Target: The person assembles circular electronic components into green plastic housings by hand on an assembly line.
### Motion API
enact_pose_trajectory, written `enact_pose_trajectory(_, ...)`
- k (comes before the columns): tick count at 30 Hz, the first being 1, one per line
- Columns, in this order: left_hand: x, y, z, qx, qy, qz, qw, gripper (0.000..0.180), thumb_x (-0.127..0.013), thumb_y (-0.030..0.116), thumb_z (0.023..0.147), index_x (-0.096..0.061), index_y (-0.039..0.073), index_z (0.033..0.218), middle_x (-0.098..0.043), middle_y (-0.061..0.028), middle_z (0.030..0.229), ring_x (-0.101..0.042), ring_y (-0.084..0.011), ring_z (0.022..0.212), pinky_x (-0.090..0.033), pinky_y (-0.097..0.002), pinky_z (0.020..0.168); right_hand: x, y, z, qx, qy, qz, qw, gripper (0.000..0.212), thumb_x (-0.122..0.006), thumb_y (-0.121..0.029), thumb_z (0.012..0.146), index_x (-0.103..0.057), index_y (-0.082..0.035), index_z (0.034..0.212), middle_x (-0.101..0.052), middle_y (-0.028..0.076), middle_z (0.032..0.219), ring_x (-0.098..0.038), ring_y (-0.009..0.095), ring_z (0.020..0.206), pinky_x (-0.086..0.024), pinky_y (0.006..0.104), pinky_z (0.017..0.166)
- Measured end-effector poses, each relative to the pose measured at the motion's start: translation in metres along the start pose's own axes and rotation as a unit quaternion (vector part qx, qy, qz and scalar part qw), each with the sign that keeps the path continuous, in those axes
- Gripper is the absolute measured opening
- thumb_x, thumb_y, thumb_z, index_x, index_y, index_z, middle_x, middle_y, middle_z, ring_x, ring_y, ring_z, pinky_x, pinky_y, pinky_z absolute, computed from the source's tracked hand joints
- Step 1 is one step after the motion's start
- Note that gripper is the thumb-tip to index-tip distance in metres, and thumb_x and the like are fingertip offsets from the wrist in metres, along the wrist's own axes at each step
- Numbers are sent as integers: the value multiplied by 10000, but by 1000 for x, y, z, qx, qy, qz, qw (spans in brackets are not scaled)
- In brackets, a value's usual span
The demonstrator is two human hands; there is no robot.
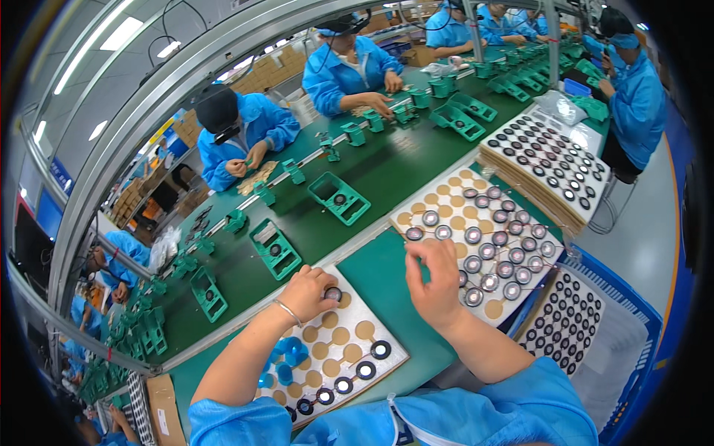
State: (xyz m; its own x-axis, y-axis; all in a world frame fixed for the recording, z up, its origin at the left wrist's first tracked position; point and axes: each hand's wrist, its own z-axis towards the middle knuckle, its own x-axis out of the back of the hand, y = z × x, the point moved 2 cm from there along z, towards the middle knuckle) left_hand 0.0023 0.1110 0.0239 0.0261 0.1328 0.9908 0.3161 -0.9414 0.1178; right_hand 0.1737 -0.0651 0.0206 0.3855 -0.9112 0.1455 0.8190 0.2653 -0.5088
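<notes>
"What's your left hand doing?"
"It's pinching a small round speaker at the far end of the white board under it. It's round, so no side is longer."
"And your right hand?"
"I see nothing in it. Thumb and finger are apart. Another speaker lies just past those fingertips, much nearer than to my left."
</notes>
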Motion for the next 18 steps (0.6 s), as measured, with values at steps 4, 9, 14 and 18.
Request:
enact_pose_trajectory(4,-3,-1,-7,31,-17,44,998,357,-707,239,663,-617,92,976,-579,-88,948,-483,-275,929,-389,-379,843,25,19,19,-75,-34,-131,988,199,-634,-55,725,-571,-51,913,-557,94,853,-484,289,823,-375,394,750)
enact_pose_trajectory(9,5,6,-1,16,-6,59,998,331,-699,226,645,-641,91,942,-588,-78,894,-485,-270,905,-390,-370,824,22,44,15,-84,-278,-275,916,243,-689,-216,707,-632,-60,885,-585,110,913,-486,292,936,-376,415,814)
enact_pose_trajectory(14,29,15,13,-13,80,29,996,246,-664,246,668,-660,77,847,-577,-83,837,-489,-267,864,-396,-370,782,-5,57,9,-23,-415,-356,837,342,-678,-339,729,-652,-49,908,-576,116,957,-470,293,991,-373,415,860)
enact_pose_trajectory(18,35,20,23,-20,114,19,993,287,-683,225,670,-650,64,906,-571,-77,862,-483,-264,861,-399,-370,775,-12,72,8,-32,-461,-365,808,365,-680,-336,722,-641,-54,949,-578,114,966,-467,290,1000,-368,413,870)
